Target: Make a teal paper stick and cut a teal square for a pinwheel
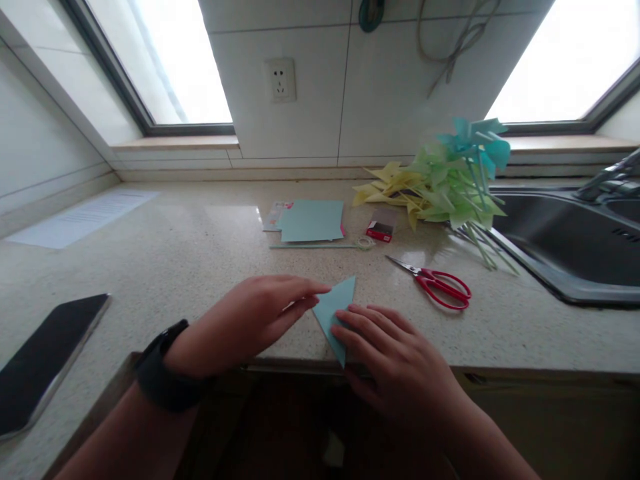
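A light blue sheet of paper [336, 308], folded to a triangle, lies near the counter's front edge between my hands. Its upper left edge sits between the thumb and fingers of my left hand [260, 310], which wears a black wristband. Flat on the lower right part of the paper rest the outstretched fingers of my right hand [387, 347]; its thumb lies lower, close to the counter edge. Beyond my right hand are red-handled scissors [435, 283], their blades pointing left.
Behind the paper lie a stack of light blue sheets [314, 220], a thin stick [310, 247] and a small red box [380, 231]. Paper pinwheels [450, 180] are heaped by the sink [565, 247]. A phone [50, 360] and a printed sheet [85, 217] lie left.
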`<action>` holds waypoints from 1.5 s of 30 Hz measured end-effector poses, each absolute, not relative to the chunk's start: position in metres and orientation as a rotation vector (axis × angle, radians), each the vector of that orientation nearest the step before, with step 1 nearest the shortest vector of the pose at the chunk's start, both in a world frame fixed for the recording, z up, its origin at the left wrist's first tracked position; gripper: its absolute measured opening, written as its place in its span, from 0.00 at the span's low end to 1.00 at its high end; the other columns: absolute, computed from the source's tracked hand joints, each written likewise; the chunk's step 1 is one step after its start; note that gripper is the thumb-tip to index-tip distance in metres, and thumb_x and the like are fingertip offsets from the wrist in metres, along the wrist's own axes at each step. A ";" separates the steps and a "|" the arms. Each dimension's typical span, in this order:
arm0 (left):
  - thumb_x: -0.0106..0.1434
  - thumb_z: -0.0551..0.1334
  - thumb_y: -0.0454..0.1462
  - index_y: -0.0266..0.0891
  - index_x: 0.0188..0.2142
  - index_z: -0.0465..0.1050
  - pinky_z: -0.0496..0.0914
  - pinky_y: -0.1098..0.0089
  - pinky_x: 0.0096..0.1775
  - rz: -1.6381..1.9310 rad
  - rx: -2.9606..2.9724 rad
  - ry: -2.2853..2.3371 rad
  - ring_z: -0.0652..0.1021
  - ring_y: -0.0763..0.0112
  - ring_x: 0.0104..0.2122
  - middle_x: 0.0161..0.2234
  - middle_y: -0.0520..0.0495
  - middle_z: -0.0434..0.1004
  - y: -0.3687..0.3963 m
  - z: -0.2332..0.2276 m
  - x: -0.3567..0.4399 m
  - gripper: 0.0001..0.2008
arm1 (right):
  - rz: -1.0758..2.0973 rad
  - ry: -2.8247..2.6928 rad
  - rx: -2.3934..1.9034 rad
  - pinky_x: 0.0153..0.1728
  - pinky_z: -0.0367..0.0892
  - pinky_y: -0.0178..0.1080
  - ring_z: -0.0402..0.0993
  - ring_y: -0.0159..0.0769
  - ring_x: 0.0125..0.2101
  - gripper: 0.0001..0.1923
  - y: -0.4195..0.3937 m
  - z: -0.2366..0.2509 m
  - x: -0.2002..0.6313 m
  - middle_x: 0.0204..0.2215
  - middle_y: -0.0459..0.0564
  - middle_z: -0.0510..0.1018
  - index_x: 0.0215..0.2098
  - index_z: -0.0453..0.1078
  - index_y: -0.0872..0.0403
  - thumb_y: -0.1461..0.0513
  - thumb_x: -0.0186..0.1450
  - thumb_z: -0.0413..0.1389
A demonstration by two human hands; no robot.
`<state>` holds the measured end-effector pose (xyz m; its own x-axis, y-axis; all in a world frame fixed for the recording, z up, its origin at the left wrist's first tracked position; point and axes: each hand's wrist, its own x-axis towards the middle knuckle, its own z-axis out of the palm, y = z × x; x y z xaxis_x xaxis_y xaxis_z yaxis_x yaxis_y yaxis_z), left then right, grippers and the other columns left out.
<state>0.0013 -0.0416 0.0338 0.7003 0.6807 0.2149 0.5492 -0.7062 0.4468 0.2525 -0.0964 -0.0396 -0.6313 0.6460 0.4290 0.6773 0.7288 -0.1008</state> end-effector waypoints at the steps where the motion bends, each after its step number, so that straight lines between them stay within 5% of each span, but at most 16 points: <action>1: 0.74 0.57 0.38 0.44 0.56 0.73 0.70 0.62 0.52 0.441 2.636 0.989 0.79 0.63 0.49 0.51 0.47 0.81 -0.035 0.036 0.004 0.14 | -0.085 -2.491 -1.020 0.58 0.64 0.52 0.70 0.48 0.58 0.20 -0.097 -0.039 0.252 0.58 0.54 0.75 0.58 0.69 0.53 0.60 0.67 0.56; 13: 0.73 0.55 0.38 0.39 0.37 0.78 0.69 0.57 0.44 0.043 3.037 1.032 0.77 0.56 0.40 0.36 0.44 0.79 -0.016 0.045 0.032 0.14 | 0.003 -2.490 -1.139 0.57 0.63 0.57 0.68 0.54 0.54 0.22 -0.098 -0.034 0.248 0.54 0.57 0.73 0.56 0.70 0.51 0.58 0.65 0.59; 17: 0.73 0.55 0.39 0.37 0.41 0.78 0.70 0.56 0.45 0.127 3.057 1.055 0.77 0.57 0.42 0.40 0.42 0.79 -0.027 0.035 0.031 0.13 | 0.025 -2.498 -1.147 0.60 0.61 0.57 0.65 0.54 0.57 0.24 -0.099 -0.031 0.247 0.56 0.57 0.71 0.57 0.69 0.51 0.57 0.64 0.59; 22: 0.74 0.54 0.40 0.37 0.55 0.73 0.63 0.53 0.61 0.317 3.040 0.957 0.69 0.55 0.61 0.56 0.41 0.76 -0.047 0.009 0.009 0.16 | 0.054 -2.538 -1.173 0.62 0.59 0.57 0.64 0.54 0.60 0.28 -0.099 -0.030 0.247 0.59 0.57 0.69 0.61 0.66 0.50 0.56 0.64 0.58; 27: 0.75 0.53 0.40 0.41 0.63 0.66 0.62 0.53 0.64 0.263 3.034 0.756 0.67 0.57 0.64 0.63 0.45 0.71 -0.051 -0.007 -0.017 0.20 | 0.055 -2.559 -1.185 0.66 0.55 0.57 0.61 0.51 0.64 0.30 -0.098 -0.033 0.246 0.62 0.58 0.67 0.64 0.63 0.50 0.56 0.64 0.57; 35: 0.74 0.53 0.47 0.42 0.62 0.66 0.58 0.49 0.66 0.210 2.952 0.725 0.59 0.55 0.69 0.68 0.43 0.63 -0.043 -0.007 -0.018 0.22 | 0.004 -2.609 -1.202 0.66 0.53 0.61 0.59 0.54 0.66 0.35 -0.098 -0.030 0.243 0.63 0.60 0.66 0.68 0.59 0.46 0.55 0.64 0.58; 45: 0.72 0.54 0.51 0.46 0.62 0.65 0.56 0.48 0.67 0.185 2.867 0.823 0.59 0.53 0.69 0.69 0.45 0.61 -0.042 -0.008 -0.018 0.23 | -0.023 -2.619 -1.121 0.62 0.58 0.60 0.57 0.55 0.66 0.30 -0.098 -0.033 0.248 0.64 0.60 0.64 0.61 0.68 0.41 0.59 0.60 0.62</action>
<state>-0.0175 -0.0423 -0.0081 0.8415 0.5348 0.0762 0.5159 -0.8375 0.1802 0.2481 -0.0980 -0.0335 -0.6543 0.7057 0.2719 0.7103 0.6968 -0.0992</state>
